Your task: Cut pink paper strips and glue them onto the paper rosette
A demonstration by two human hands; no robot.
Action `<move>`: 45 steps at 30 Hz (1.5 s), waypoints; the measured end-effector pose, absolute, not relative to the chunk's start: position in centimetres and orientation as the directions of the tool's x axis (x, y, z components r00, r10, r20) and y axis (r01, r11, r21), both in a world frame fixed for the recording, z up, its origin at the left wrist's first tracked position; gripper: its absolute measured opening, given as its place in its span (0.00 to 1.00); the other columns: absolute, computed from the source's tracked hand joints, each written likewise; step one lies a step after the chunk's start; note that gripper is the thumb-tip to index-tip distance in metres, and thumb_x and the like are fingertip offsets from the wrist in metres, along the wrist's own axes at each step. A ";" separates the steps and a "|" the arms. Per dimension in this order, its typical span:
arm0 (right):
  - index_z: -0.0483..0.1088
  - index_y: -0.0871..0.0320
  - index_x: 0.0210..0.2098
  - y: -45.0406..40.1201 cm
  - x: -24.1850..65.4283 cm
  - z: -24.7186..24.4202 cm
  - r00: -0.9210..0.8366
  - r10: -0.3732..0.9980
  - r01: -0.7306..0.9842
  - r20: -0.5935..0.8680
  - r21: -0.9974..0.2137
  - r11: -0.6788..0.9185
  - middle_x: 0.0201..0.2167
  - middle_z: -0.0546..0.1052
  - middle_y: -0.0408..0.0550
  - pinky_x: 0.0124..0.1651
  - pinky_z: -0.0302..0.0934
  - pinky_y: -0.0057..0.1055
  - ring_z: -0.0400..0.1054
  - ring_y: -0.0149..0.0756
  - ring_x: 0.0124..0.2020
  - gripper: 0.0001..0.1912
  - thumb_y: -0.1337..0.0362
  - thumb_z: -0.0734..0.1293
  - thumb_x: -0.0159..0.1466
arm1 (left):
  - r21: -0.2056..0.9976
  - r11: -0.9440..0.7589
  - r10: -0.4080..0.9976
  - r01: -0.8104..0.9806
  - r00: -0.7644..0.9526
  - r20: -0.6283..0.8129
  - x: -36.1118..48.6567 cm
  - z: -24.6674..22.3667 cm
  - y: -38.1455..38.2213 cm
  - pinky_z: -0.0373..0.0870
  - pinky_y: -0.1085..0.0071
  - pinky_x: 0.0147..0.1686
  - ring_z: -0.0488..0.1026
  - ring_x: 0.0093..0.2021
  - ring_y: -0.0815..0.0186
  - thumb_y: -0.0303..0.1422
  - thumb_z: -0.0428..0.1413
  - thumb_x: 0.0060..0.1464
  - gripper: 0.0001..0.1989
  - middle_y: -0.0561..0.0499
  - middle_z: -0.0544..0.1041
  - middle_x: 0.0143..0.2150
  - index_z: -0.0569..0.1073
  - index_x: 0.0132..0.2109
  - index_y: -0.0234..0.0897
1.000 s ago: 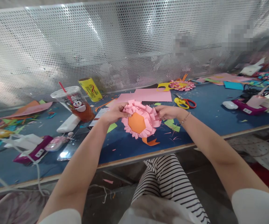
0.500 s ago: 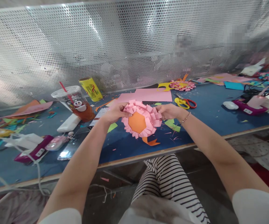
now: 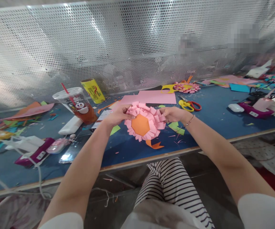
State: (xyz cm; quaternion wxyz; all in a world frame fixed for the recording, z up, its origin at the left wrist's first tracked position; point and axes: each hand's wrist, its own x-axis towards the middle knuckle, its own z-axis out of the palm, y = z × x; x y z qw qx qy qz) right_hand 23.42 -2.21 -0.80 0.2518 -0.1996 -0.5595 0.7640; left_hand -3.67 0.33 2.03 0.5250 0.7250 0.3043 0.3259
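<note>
trousers [image 3: 175,178] with dark stripes show below the near edge of the blue surface [image 3: 127,154]. just above that edge, an orange paper tail [image 3: 155,145] hangs from the underside of a pink paper flower [image 3: 144,127], which is held up over the middle of the surface, its orange six-sided centre [image 3: 140,124] facing the head camera. the left hand [image 3: 118,115] is closed on the flower's upper left rim, thumb on the front; the right hand [image 3: 174,114] is closed on the petals at the right rim, its fingertips partly hidden. to the left lie a dark glossy slab [image 3: 72,151], a pink case [image 3: 57,146] and a purple power strip [image 3: 30,159] with white cords. green scraps [image 3: 176,128] lie below the right hand. farther back, a white block [image 3: 70,126] lies by a plastic cup [image 3: 81,109] with a red straw, and scissors [image 3: 191,105] with one yellow and one red handle rest beyond the right hand. behind them are pink sheets [image 3: 156,97], a yellow packet [image 3: 93,91] leaning back, and another pink flower [image 3: 187,87] near the perforated metal screen [image 3: 104,47] at the rear.
</note>
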 end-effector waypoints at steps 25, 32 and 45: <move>0.66 0.60 0.41 -1.9 23.7 -0.8 -0.767 0.641 -0.212 0.003 -0.945 -0.249 0.33 0.72 0.44 0.38 0.64 0.27 0.66 0.28 0.31 0.20 0.71 0.63 0.47 | 0.949 -0.292 0.799 0.120 0.576 0.173 -3.8 1.7 0.6 0.65 0.74 0.25 0.70 0.28 0.67 0.27 0.66 0.30 0.15 0.52 0.71 0.26 0.72 0.30 0.35; 0.69 0.61 0.34 -2.0 23.6 -0.6 -0.759 0.645 -0.181 0.092 -0.981 -0.073 0.29 0.71 0.42 0.30 0.60 0.21 0.63 0.24 0.27 0.16 0.74 0.64 0.43 | 0.949 -0.292 0.804 0.121 0.568 0.175 -3.9 1.7 0.7 0.64 0.74 0.24 0.70 0.28 0.68 0.28 0.66 0.30 0.14 0.53 0.71 0.25 0.72 0.29 0.35; 0.67 0.62 0.34 -2.2 23.6 -0.4 -0.721 0.677 -0.038 0.148 -0.984 0.174 0.25 0.68 0.38 0.26 0.55 0.19 0.60 0.21 0.25 0.15 0.79 0.63 0.46 | 0.949 -0.298 0.808 0.098 0.555 0.197 -3.9 1.8 0.8 0.65 0.74 0.26 0.71 0.30 0.67 0.26 0.66 0.30 0.13 0.54 0.70 0.25 0.72 0.28 0.34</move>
